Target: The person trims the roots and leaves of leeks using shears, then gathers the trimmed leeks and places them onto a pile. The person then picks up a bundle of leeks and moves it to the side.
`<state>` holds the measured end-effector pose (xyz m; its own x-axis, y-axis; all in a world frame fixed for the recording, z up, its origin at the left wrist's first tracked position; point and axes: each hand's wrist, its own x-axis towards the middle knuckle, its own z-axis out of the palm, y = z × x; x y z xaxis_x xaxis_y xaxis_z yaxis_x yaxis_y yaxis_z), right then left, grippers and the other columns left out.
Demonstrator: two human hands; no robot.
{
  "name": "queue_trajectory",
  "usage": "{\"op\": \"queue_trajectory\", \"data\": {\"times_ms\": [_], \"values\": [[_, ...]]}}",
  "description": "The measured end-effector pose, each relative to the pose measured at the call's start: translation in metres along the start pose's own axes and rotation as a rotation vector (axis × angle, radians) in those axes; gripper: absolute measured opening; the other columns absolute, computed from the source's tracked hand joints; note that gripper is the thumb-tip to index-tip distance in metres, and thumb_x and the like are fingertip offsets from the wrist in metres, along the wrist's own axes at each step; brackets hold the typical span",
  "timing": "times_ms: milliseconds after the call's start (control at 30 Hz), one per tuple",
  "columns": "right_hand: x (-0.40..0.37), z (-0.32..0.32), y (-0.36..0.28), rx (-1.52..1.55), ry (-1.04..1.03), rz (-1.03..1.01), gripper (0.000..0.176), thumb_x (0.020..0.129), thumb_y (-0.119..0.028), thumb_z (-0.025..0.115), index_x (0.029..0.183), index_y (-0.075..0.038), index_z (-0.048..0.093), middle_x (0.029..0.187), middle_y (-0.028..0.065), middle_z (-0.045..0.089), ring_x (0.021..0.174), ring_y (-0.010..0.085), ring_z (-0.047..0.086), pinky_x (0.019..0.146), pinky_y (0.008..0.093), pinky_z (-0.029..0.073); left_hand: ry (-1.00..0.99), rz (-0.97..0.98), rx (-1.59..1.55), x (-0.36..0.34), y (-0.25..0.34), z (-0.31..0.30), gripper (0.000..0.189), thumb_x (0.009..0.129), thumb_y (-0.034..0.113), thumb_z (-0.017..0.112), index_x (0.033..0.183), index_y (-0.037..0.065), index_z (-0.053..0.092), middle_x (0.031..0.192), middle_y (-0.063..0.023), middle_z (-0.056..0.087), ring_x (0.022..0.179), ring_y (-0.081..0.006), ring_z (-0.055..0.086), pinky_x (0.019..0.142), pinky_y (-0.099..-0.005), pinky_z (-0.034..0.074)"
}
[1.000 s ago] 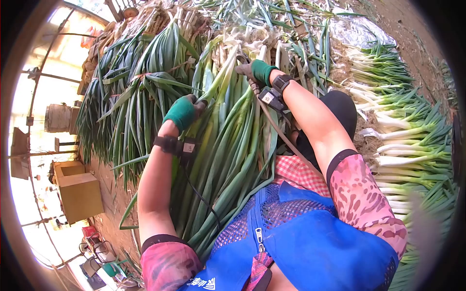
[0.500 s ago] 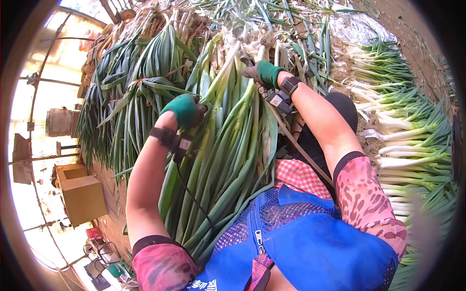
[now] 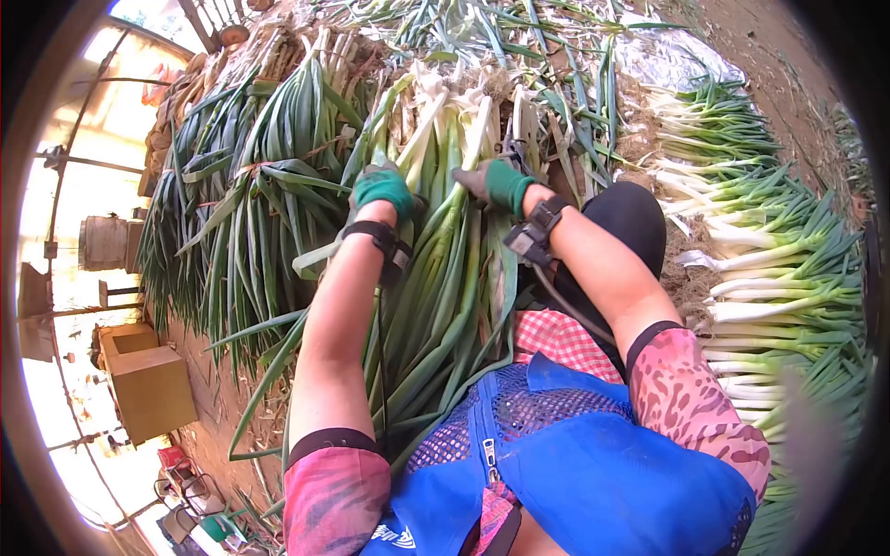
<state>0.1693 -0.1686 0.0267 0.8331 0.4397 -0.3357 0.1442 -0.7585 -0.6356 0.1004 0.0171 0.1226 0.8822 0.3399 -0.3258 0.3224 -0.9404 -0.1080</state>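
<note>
Probably for steadiness, the left hand (image 3: 386, 190) and right hand (image 3: 501, 183) were apart, touching the leeks (image 3: 448, 218) in front of the blue vest (image 3: 603, 463). Whether they gripped, I could not tell.

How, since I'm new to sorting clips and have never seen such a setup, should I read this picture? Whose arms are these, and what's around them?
There's no robot: a person works with two gloved hands, seen through a camera worn on their head, looking forward and down. That is why the blue vest shows at the bottom. Small dark devices are strapped at the wrists.

In front lies a pile of long green stalks with pale ends. The left hand and right hand are both at these stalks; the fingers are partly hidden, so I can't tell how firmly they grip. Tied bundles lie on the picture's left; a row of white-stemmed stalks lies on its right.
</note>
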Motion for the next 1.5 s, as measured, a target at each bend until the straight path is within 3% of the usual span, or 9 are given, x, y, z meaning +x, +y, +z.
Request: {"op": "queue_trajectory", "data": {"times_ms": [300,367,567,633,967,1233,1333,1433,1500], "values": [[-0.045,0.010,-0.058,0.713,0.330,0.015,0.059,0.082,-0.042,0.067,0.110,0.009,0.058,0.091,0.0236,0.066,0.082,0.0307,0.066,0.074,0.0392,0.052,-0.248,0.095,-0.991,-0.023,-0.050,-0.040,0.037,0.073,0.016,0.070,0.105,-0.002,0.065,0.090,-0.0184,0.069,0.087,-0.0274,0.068,0.077,-0.0366,0.053],[-0.062,-0.005,-0.091,0.728,0.269,-0.124,0.069,0.085,-0.046,0.065,0.119,0.013,0.051,0.096,0.0244,0.067,0.089,0.0297,0.065,0.081,0.0386,0.051,0.078,0.866,-0.362,-0.025,-0.068,-0.051,0.027,0.078,0.001,0.062,0.105,0.001,0.067,0.092,-0.0151,0.070,0.087,-0.0260,0.068,0.079,-0.0365,0.053],[-0.050,0.005,-0.112,0.677,0.214,-0.480,0.056,0.094,-0.041,0.056,0.125,0.005,0.047,0.118,0.0216,0.061,0.107,0.0258,0.060,0.092,0.0348,0.046,-0.006,0.714,-0.820,-0.024,-0.071,-0.062,0.038,0.092,0.017,0.061,0.125,0.000,0.053,0.107,-0.0089,0.067,0.093,-0.0155,0.064,0.082,-0.0293,0.052],[-0.046,0.006,-0.104,0.656,0.065,-0.509,0.038,0.094,-0.025,0.051,0.121,0.001,0.051,0.108,0.0261,0.064,0.105,0.0401,0.061,0.086,0.0414,0.048,-0.538,0.305,-1.352,-0.023,-0.064,-0.056,0.049,0.091,0.002,0.058,0.136,-0.004,0.039,0.114,-0.0129,0.065,0.102,-0.0161,0.065,0.082,-0.0277,0.053],[-0.050,0.023,-0.045,0.097,0.204,0.263,0.054,0.083,-0.039,0.060,0.118,0.002,0.054,0.113,0.0310,0.060,0.108,0.0458,0.058,0.093,0.0486,0.047,-0.088,-0.141,-0.176,-0.039,-0.016,-0.014,0.101,0.055,0.052,0.087,0.129,-0.001,0.043,0.122,-0.0218,0.060,0.114,-0.0342,0.060,0.097,-0.0416,0.048],[-0.002,0.037,-0.006,-0.369,-0.119,-0.357,0.046,0.079,-0.043,0.064,0.098,-0.002,0.070,0.100,0.0272,0.067,0.091,0.0384,0.066,0.080,0.0429,0.052,-0.084,-0.084,-0.285,-0.033,-0.026,-0.006,0.082,0.060,0.044,0.083,0.126,0.004,0.054,0.123,-0.0187,0.061,0.112,-0.0318,0.061,0.095,-0.0408,0.049],[0.026,0.051,0.029,0.596,-0.028,-0.056,0.034,0.086,-0.037,0.065,0.099,-0.007,0.071,0.093,0.0224,0.069,0.080,0.0295,0.068,0.073,0.0386,0.052,-0.051,0.093,-0.482,-0.068,-0.050,-0.039,0.073,0.063,0.050,0.077,0.112,-0.002,0.062,0.108,-0.0230,0.066,0.100,-0.0323,0.065,0.087,-0.0372,0.051],[-0.019,0.002,-0.038,0.208,0.521,-0.707,0.022,0.089,-0.015,0.054,0.107,-0.015,0.067,0.089,0.0253,0.065,0.086,0.0412,0.065,0.071,0.0422,0.053,-0.143,0.251,-0.879,-0.058,-0.089,-0.041,0.059,0.068,0.034,0.081,0.110,-0.003,0.061,0.090,-0.0085,0.066,0.075,-0.0162,0.061,0.067,-0.0320,0.050],[-0.084,-0.052,-0.112,1.108,0.041,-0.212,0.027,0.086,-0.032,0.067,0.082,-0.006,0.059,0.067,0.0059,0.057,0.055,0.0173,0.055,0.051,0.0317,0.045,-0.023,0.213,-0.937,-0.074,-0.101,-0.062,0.051,0.071,0.030,0.079,0.108,-0.001,0.061,0.084,-0.0041,0.063,0.069,-0.0134,0.057,0.062,-0.0290,0.048]]}}
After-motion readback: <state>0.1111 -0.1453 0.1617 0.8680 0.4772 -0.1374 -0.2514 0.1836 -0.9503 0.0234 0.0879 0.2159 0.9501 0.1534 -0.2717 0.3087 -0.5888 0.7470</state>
